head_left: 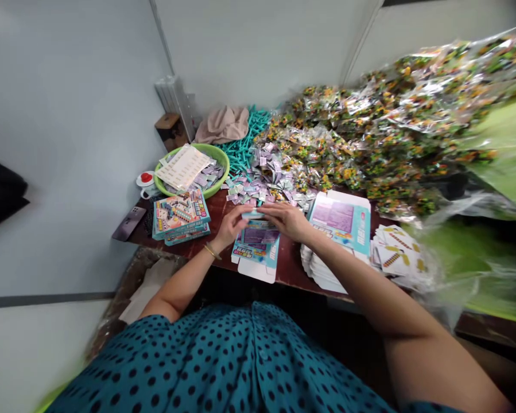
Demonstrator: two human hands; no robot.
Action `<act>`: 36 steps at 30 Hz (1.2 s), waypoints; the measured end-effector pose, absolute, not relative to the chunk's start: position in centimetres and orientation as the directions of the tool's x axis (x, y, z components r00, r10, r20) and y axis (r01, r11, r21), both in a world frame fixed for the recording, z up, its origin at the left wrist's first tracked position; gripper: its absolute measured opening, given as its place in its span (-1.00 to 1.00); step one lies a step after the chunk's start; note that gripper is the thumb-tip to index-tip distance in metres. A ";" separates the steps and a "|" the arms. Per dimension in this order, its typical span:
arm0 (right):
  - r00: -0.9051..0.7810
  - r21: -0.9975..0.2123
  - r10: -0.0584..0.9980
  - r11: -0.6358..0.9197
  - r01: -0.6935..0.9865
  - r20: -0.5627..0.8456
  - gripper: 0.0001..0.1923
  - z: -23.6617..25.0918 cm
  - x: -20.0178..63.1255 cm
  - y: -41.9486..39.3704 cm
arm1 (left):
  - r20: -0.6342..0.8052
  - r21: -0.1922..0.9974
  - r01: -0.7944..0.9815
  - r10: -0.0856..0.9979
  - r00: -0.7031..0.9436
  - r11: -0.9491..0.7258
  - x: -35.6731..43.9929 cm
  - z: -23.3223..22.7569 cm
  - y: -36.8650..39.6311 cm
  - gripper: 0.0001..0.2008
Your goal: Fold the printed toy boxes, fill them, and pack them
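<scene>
A blue and purple printed cardboard box (254,252) lies on the table edge before me, its white flap pointing toward my body. My left hand (232,225) grips the box's far left corner with bent fingers. From the other side, my right hand (287,221) presses its fingers on the far edge of the same box. The fingertips of both hands nearly meet over a light-blue flap, and part of the box is hidden beneath them. Small purple and grey packets (275,175) lie heaped just beyond my hands.
Left are a stack of printed boxes (181,215), a green basket (223,162) and a phone (129,223). Right are flat box blanks (339,221) and printed cards (398,249). Behind lie teal sticks (244,143) and a large pile of clear bags with colourful pieces (369,132).
</scene>
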State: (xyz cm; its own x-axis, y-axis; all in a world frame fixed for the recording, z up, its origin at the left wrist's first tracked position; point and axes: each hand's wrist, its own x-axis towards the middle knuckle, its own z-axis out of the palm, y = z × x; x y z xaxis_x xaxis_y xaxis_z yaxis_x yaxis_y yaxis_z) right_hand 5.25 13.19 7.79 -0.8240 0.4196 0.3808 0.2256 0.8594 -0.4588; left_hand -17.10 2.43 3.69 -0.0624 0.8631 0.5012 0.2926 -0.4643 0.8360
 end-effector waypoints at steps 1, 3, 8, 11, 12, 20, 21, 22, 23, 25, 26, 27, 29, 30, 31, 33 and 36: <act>-0.849 -0.396 0.370 0.893 0.214 0.376 -0.59 7.5 5.7 13.1 | 0.546 0.774 0.384 0.838 0.000 -0.504 -17.4 3.3 2.1 -0.70; -0.880 -0.297 0.304 0.934 0.199 0.366 -0.55 6.8 6.6 13.0 | 0.583 0.674 0.484 0.804 0.116 -0.558 -18.0 2.2 1.6 -0.72; -0.846 -0.256 0.336 0.935 0.246 0.415 -0.56 5.2 6.7 12.0 | 0.506 0.762 0.498 0.861 -0.056 -0.415 -16.5 -1.9 1.3 -0.44; -0.593 -0.401 0.575 0.818 0.412 0.564 -0.41 4.6 5.6 9.0 | 0.431 0.822 0.512 0.860 -0.272 -0.250 -13.2 -3.5 0.8 -0.43; -0.465 -0.490 0.654 0.756 0.435 0.596 -0.26 4.4 5.3 7.7 | 0.474 0.784 0.567 0.833 -0.285 -0.252 -12.1 -3.6 0.6 -0.48; -0.194 -0.988 0.972 0.147 0.052 0.134 -0.06 5.9 6.4 4.8 | 0.675 -0.038 0.917 0.667 0.316 -0.396 -12.3 0.6 -2.8 -0.57; -0.250 -0.998 0.966 0.062 0.013 0.057 -0.06 6.1 6.2 5.0 | 0.661 -0.101 0.912 0.659 0.360 -0.397 -13.2 1.1 -3.3 -0.58; -0.300 -1.000 0.954 0.006 -0.011 0.009 -0.06 6.3 6.0 5.0 | 0.646 -0.146 0.907 0.657 0.390 -0.395 -14.0 1.6 -3.9 -0.59; -0.342 -0.999 0.940 -0.023 -0.024 -0.014 -0.08 6.3 5.7 4.9 | 0.634 -0.177 0.906 0.660 0.404 -0.386 -14.8 2.0 -4.4 -0.59; -0.375 -0.998 0.927 -0.022 -0.063 0.003 -0.12 6.3 5.0 4.4 | 0.641 -0.215 0.916 0.658 0.395 -0.340 -16.2 2.7 -5.7 -0.62; -0.378 -0.996 0.925 -0.012 -0.085 0.021 -0.13 6.2 4.7 4.1 | 0.664 -0.226 0.926 0.649 0.373 -0.301 -16.8 3.1 -6.3 -0.64; -0.381 -0.995 0.924 -0.003 -0.102 0.036 -0.14 6.1 4.4 3.8 | 0.693 -0.229 0.939 0.635 0.342 -0.256 -17.4 3.4 -7.0 -0.66; -0.404 -0.994 0.912 0.026 -0.105 0.067 -0.17 6.1 3.6 3.5 | 0.746 -0.219 0.960 0.605 0.279 -0.172 -18.8 4.1 -8.4 -0.70; -0.423 -0.994 0.902 0.050 -0.101 0.088 -0.19 6.3 3.1 3.6 | 0.759 -0.213 0.966 0.599 0.257 -0.145 -19.5 4.5 -9.0 -0.69; -0.448 -0.992 0.887 0.077 -0.097 0.113 -0.19 6.6 2.4 3.8 | 0.763 -0.206 0.970 0.601 0.240 -0.126 -20.4 4.8 -9.7 -0.68; -0.505 -0.985 0.847 0.128 -0.113 0.168 -0.17 7.5 0.5 4.3 | 0.760 -0.186 0.979 0.619 0.198 -0.085 -22.2 5.5 -10.7 -0.65; -0.587 -0.969 0.774 0.146 -0.197 0.236 -0.12 9.0 -3.2 4.9 | 0.772 -0.156 0.988 0.625 0.117 0.008 -24.8 6.5 -12.0 -0.66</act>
